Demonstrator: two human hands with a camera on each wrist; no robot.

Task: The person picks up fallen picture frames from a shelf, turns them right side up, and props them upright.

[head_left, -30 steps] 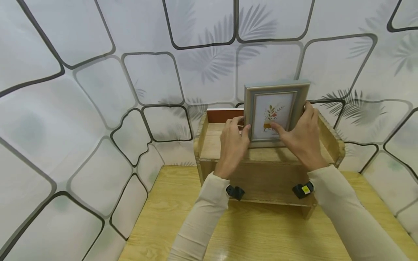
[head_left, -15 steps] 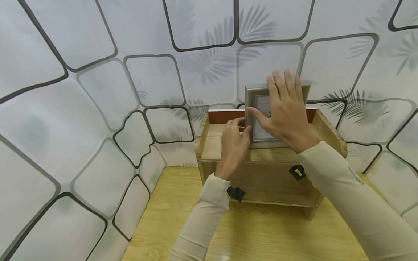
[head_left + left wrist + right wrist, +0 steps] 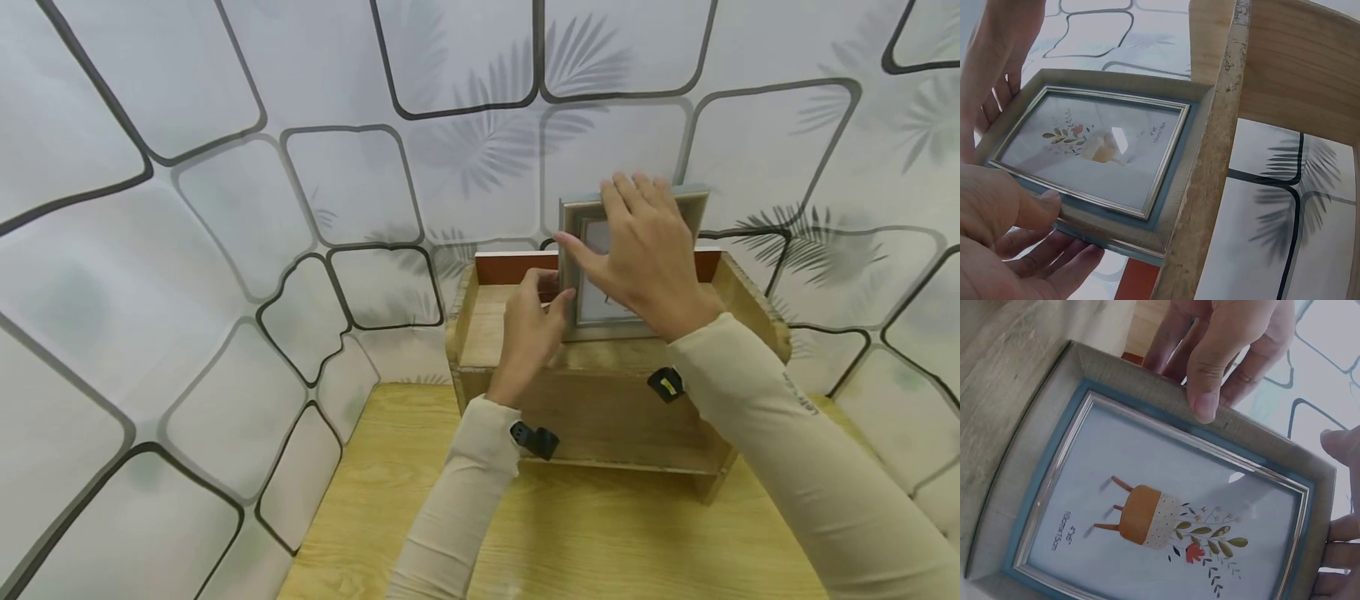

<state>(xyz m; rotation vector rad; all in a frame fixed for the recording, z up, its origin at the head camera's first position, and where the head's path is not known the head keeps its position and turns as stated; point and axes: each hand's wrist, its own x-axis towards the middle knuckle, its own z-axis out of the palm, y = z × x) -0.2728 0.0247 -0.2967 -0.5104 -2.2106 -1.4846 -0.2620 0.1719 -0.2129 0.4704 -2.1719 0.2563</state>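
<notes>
A silver-grey picture frame stands upright, leaning slightly, on the top board of a small wooden shelf. Behind its glass is a print of a flower pot with leaves. My left hand grips the frame's left side, thumb on the front border and fingers behind. Across the upper front of the frame lies my right hand. Its fingers reach over the top edge, and its thumb sticks out to the left. That hand covers much of the print in the head view.
The shelf has raised side walls and a reddish-brown back strip. It stands on a yellow wood-grain table. A patterned wall closes in behind and to the left.
My right hand let go of the frame's right side, swung up over its front with fingers spread, then lowered slightly, fingers bending over the top edge. The left hand keeps its grip.
</notes>
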